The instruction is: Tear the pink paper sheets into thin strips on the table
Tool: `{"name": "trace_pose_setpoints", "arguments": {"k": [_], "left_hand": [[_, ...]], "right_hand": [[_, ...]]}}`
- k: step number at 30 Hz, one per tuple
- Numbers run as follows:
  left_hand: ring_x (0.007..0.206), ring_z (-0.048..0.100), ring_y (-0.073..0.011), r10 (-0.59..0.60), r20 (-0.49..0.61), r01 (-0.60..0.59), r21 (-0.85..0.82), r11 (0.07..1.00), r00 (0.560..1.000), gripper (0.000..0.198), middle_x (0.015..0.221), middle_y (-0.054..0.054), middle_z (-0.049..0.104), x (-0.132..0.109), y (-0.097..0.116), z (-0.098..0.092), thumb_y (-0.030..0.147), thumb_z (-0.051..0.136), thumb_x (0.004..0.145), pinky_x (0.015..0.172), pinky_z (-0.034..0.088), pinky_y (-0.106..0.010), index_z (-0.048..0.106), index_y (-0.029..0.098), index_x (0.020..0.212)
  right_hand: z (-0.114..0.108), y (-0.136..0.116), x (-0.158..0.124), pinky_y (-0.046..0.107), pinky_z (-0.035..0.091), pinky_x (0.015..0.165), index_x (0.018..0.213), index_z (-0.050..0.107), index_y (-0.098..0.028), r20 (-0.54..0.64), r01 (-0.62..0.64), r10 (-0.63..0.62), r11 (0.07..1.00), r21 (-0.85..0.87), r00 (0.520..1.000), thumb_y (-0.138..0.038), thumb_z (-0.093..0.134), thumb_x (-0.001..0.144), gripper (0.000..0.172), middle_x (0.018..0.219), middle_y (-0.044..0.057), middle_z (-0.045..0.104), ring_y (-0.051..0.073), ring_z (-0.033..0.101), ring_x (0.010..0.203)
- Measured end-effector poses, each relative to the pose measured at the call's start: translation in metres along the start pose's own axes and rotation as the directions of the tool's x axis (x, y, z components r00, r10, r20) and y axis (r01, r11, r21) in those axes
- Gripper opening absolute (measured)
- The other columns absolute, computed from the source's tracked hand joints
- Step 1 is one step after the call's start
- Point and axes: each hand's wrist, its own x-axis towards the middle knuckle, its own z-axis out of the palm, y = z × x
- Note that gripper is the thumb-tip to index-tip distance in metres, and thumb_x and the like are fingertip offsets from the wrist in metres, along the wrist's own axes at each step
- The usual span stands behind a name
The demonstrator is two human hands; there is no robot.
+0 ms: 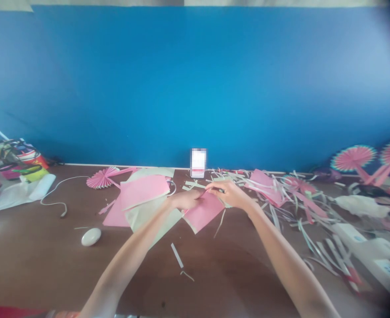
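Both my arms reach far out over a brown table (49, 260). My left hand (184, 199) is closed, pinching the upper edge of a pink paper sheet (203, 213) that lies on a cream sheet. My right hand (230, 193) is closed too, gripping a small dark thing I cannot make out, right at the same edge of the pink sheet. The two hands almost touch.
More pink and cream sheets (143, 190) lie to the left, with a pink folded fan (101, 178), a white cable and a white oval object (90, 236). Many paper strips (294, 207) cover the right side. Pink fans (354, 159) lean against the blue wall. A small white box (198, 163) stands at the back.
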Motion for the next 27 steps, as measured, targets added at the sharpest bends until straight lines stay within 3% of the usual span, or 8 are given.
{"name": "trace_pose_setpoints", "arguments": {"k": [5,9,16,22,27], "left_hand": [[0.093,0.059,-0.0222,0.022,0.012,-0.021,-0.06,0.998,1.0,0.041,0.115,-0.008,0.06,0.001,-0.005,0.0,0.034,0.033,0.091,0.075,0.043,-0.029,0.044,0.022,0.129],[0.095,0.058,-0.0228,0.014,0.036,-0.012,-0.062,0.998,0.999,0.041,0.114,-0.008,0.06,0.001,-0.003,-0.003,0.035,0.032,0.091,0.075,0.043,-0.029,0.046,0.02,0.126],[0.092,0.058,-0.0223,0.031,0.118,-0.025,-0.05,0.998,0.993,0.039,0.113,-0.009,0.059,-0.007,0.008,-0.01,0.025,0.041,0.082,0.067,0.044,-0.026,0.05,0.017,0.119],[0.1,0.057,-0.0223,0.116,0.062,-0.105,-0.164,0.981,0.991,0.052,0.124,-0.006,0.055,-0.009,0.01,-0.012,0.02,0.043,0.081,0.076,0.045,-0.027,0.039,0.022,0.133],[0.112,0.051,-0.0245,0.088,0.0,-0.086,-0.199,0.976,0.996,0.046,0.131,-0.006,0.051,-0.007,0.01,-0.01,0.038,0.037,0.091,0.089,0.041,-0.031,0.04,0.022,0.135]], "right_hand": [[-0.002,0.001,0.0,0.033,0.047,0.079,0.107,0.064,-0.027,0.025,0.002,-0.002,1.0,0.024,1.0,-0.033,0.047,0.089,0.026,0.108,0.002,0.067,0.019,0.061,0.093],[-0.004,0.005,-0.001,0.031,0.049,0.073,0.114,0.061,-0.029,0.1,-0.023,0.018,0.999,0.043,0.995,-0.024,0.047,0.086,0.032,0.11,0.001,0.066,0.019,0.06,0.092],[-0.001,0.008,0.0,0.029,0.047,0.076,0.095,0.07,-0.023,0.037,-0.001,-0.003,0.993,0.118,0.999,-0.01,0.043,0.078,0.034,0.097,0.001,0.07,0.017,0.062,0.088],[0.0,0.011,0.002,0.029,0.048,0.076,0.091,0.072,-0.022,-0.024,0.036,-0.033,0.985,0.17,0.999,-0.01,0.044,0.075,0.034,0.091,0.001,0.071,0.017,0.063,0.085],[0.0,0.011,0.002,0.029,0.049,0.078,0.088,0.072,-0.021,-0.058,0.041,-0.032,0.986,0.16,0.998,-0.011,0.043,0.075,0.034,0.089,0.002,0.071,0.018,0.063,0.086]]}}
